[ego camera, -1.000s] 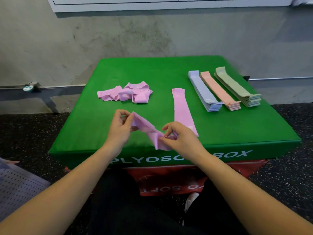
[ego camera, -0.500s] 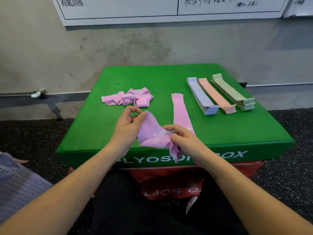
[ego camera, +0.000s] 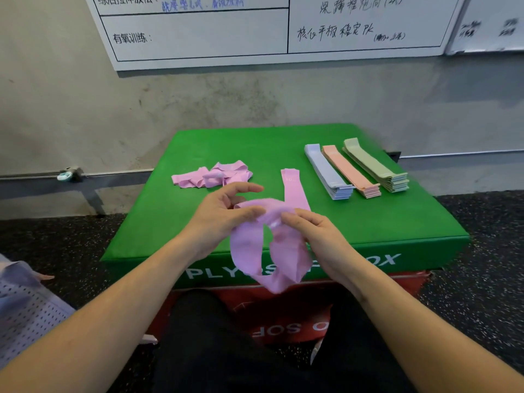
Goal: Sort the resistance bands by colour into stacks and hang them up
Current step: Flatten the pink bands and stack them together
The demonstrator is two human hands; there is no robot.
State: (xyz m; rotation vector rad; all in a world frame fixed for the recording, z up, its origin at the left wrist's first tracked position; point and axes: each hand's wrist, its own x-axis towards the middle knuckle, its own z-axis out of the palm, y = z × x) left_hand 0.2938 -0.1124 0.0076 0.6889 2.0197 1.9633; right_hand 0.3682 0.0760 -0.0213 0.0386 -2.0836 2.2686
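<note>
A pink resistance band [ego camera: 249,256] hangs as an open loop between my hands over the front edge of the green plyo box [ego camera: 368,234]. My left hand [ego camera: 218,219] pinches its top left part with thumb and fingers. My right hand [ego camera: 317,234] pinches the top right part. One flat pink band [ego camera: 293,185] lies on the box behind my hands. A loose pile of pink bands [ego camera: 215,174] lies at the back left. Neat stacks of lilac [ego camera: 326,171], peach [ego camera: 348,171] and green [ego camera: 374,165] bands sit at the back right.
The green box rests on a red soft box [ego camera: 283,316]. A whiteboard [ego camera: 255,29] hangs on the grey wall behind. A perforated grey object [ego camera: 25,313] lies on the dark speckled floor at the left. My dark-clothed legs are below the box.
The band has opened from a twisted strip into a hanging loop, and my hands have come closer together. The view has tilted upward, showing more of the whiteboard.
</note>
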